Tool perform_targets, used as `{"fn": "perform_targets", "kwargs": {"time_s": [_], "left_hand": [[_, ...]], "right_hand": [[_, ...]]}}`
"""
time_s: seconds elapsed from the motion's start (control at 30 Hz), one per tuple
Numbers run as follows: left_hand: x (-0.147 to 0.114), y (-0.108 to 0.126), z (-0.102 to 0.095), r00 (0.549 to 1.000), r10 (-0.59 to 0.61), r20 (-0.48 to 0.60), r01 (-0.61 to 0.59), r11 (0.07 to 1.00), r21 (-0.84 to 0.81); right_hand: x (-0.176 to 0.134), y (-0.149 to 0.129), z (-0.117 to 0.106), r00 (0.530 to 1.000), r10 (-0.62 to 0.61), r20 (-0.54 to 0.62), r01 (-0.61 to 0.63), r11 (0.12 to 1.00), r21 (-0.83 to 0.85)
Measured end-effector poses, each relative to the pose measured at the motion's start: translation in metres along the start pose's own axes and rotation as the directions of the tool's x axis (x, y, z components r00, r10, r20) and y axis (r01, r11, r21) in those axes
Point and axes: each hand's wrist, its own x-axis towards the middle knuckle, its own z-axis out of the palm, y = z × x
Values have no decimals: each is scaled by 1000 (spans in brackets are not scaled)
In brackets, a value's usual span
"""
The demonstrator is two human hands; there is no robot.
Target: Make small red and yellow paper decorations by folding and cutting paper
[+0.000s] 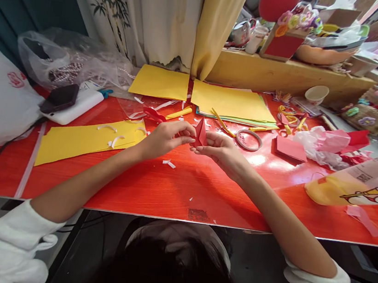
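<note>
A small piece of folded red paper (201, 133) stands pointed end up between my two hands, above the red tabletop (175, 191). My left hand (167, 138) pinches its left side with thumb and forefinger. From the other side my right hand (221, 149) grips its lower right edge, the fingers pressed together. Just beyond my left hand lies another folded red paper piece (154, 114) with a yellow strip (178, 113) beside it. A roll of tape (249, 140) lies flat to the right of my right hand.
Yellow sheets (229, 102) are stacked at the back, and more yellow paper (81, 139) lies left. A stack of red paper squares (289, 149) is at right, near a drink cup (354, 182) lying tilted. A phone (59, 98) rests on a white box (75, 107).
</note>
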Motion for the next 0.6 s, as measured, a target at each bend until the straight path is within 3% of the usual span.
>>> {"fn": "perform_targets", "kwargs": {"time_s": [0.1,0.27,0.37,0.6], "left_hand": [[-1,0,0,1000,-17,0,17,999,-35],[-2,-2,1,1000,16,-3,-16,1000,-27],[-2,-4,2,998,61,-5,-61,998,-2],[-2,-8,7,988,155,-15,-155,987,30]], "right_hand": [[0,-2,1,999,-34,-12,34,999,-38],[-1,-5,-1,1000,15,18,-14,999,-30],[-1,-5,-3,998,39,47,-39,999,13],[1,1,-6,998,55,32,-53,997,-62]]}}
